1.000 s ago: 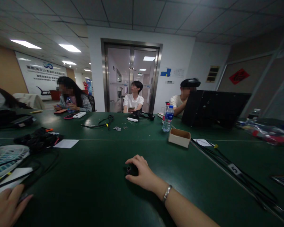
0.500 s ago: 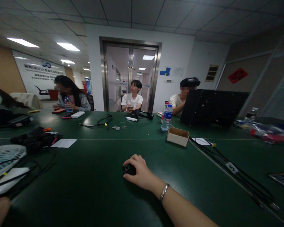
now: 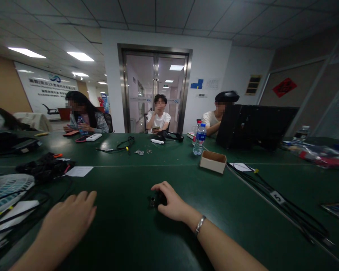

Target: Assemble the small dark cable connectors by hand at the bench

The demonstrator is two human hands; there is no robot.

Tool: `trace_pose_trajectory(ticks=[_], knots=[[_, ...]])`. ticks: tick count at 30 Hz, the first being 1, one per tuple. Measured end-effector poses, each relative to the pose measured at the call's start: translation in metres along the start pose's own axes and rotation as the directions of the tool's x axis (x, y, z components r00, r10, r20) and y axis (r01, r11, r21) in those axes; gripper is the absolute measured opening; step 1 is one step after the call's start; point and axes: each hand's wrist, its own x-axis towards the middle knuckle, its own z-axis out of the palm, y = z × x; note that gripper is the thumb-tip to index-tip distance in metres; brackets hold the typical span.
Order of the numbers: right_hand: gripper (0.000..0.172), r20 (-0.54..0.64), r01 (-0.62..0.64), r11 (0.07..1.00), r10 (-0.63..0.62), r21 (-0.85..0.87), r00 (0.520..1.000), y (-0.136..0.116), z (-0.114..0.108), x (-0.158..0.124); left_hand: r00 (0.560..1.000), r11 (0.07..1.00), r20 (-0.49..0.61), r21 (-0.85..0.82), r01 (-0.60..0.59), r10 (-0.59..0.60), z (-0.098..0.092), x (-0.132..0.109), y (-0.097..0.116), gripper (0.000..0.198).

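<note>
My right hand [image 3: 171,203] rests over the green table, its thumb and fingers curved around a small black object [image 3: 161,198]. A short metal ring-like end [image 3: 152,202] shows just left of the fingertips; whether it is joined to the black piece is hard to see. The object's exact kind is unclear. My left hand [image 3: 69,220] is palm down at the lower left, fingers loosely bent, with nothing visible in it. It lies apart from the black object, nearest to the cables and white basket [image 3: 14,182] on the left.
A small open cardboard box [image 3: 213,164] stands right of centre, beside a water bottle [image 3: 199,141]. Black cables [image 3: 271,192] run down the right side. Dark tangled gear [image 3: 42,167] and paper [image 3: 79,171] lie left. Several people sit across the table; a monitor [image 3: 257,126] stands at right.
My left hand has come in from the lower left corner toward the middle. My right hand has shifted slightly right, uncovering the metal end. The person opposite has raised a hand to the face.
</note>
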Motion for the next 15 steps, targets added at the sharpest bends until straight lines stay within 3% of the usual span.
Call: trace_pose_trajectory(ticks=[4,7,11,13,15], knots=[[0.050,-0.082,0.038,0.999,-0.039,-0.014,0.996,0.009,-0.004,0.001,0.985,0.953,0.013,-0.253,-0.165,0.174,0.004,0.026,0.086,0.052],[0.052,-0.083,0.112,0.985,-0.123,-0.128,0.989,0.010,-0.004,0.002,0.970,0.880,0.029,-0.429,-0.205,0.240,0.007,0.034,0.126,0.057],[0.035,-0.073,0.144,0.954,-0.169,-0.264,0.983,0.010,-0.002,0.005,0.955,0.857,0.131,-0.486,-0.172,0.266,0.009,0.050,0.134,0.025],[0.028,-0.151,0.108,0.959,-0.152,-0.262,0.977,0.012,-0.001,0.007,0.956,0.831,0.141,-0.537,-0.146,0.259,0.013,0.061,0.130,0.015],[0.023,-0.279,0.053,0.977,-0.111,-0.208,0.954,0.015,0.000,0.010,0.960,0.734,0.083,-0.663,-0.147,0.268,0.022,0.071,0.127,0.011]])
